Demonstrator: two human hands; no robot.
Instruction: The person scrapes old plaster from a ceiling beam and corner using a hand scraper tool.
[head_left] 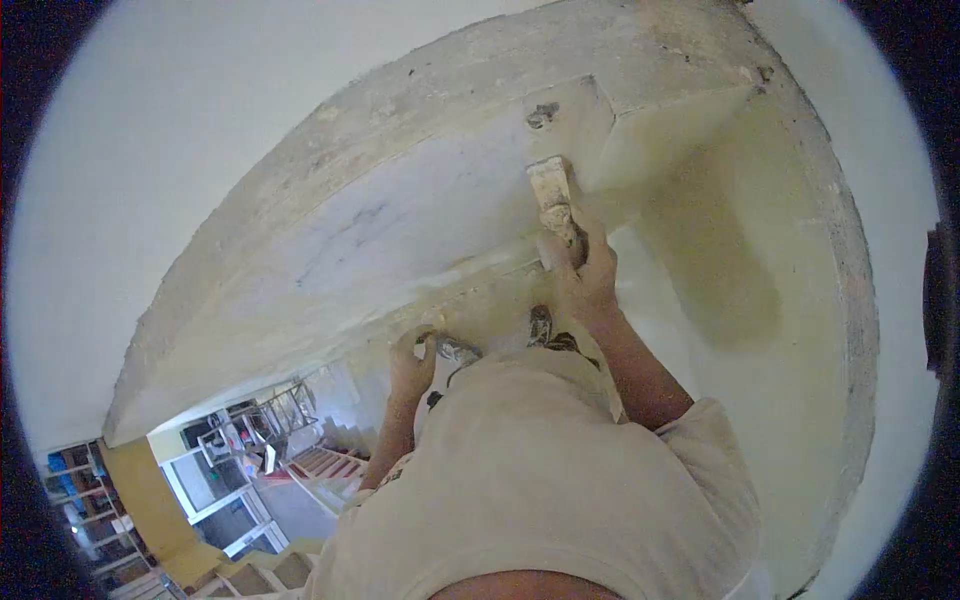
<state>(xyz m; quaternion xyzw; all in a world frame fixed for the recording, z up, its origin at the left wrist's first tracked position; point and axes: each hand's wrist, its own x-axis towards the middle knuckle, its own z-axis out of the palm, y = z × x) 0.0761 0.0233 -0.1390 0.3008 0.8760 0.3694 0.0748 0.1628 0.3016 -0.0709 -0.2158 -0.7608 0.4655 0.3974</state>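
Observation:
My right hand [588, 275] is wrapped round the handle of a putty knife [550, 185]. Its wide blade is caked with pale plaster and lies close to the wall surface [430, 190], just below a dark, rough hole [541, 115]. Lower and to the left, my left hand [410, 368] is closed, with thumb and fingers brought together beside a small dark thing. What it grips I cannot make out. Grey smears mark the pale wall left of the knife. My plaster-spotted shoes [541, 325] show between the two hands.
A rough, bare plaster band [250, 200] curves around the recess. Yellowish wall with a darker patch [715, 250] lies on the right. Far below at the left are stairs [325, 465], a metal frame [285, 410], a white-framed glass door [215, 500] and shelves [95, 515].

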